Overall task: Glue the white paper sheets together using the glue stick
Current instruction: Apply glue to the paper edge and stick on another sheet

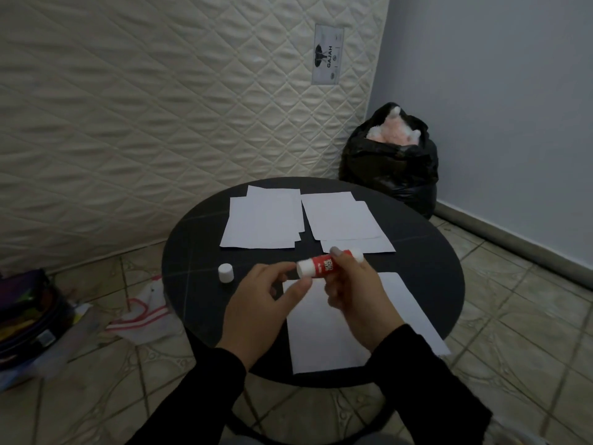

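Red-labelled and white at both ends, the glue stick (324, 264) lies roughly level in the air above our round black table (192, 252), held between both of our hands. Our right hand (356, 300) grips the barrel from the right, with the fingers curled round the red section. Our left hand (260, 303) pinches the white left end of the stick between thumb and forefinger. Whether that end is the base or the exposed glue, we cannot tell. Both forearms are covered by black sleeves (199, 396).

Directly beneath our hands, one white paper sheet (321, 342) lies flat on the near part of the table, its near right corner reaching past the table edge. The white cap (226, 272) stands upright on the table, just left of our left hand and apart from it.

On the far half of the table lie two groups of overlapping white sheets: the left stack (263, 220) and the right stack (343, 220), side by side with a narrow gap between them.

Beyond the table, a quilted cream mattress (160, 107) stands against the wall. A black plastic bag (391, 162) holding something pink and fluffy sits on the tiled floor (513, 316) at the mattress's right end. To the left on the floor lie a red-and-white plastic bag (141, 313) and a dark bag (29, 316).
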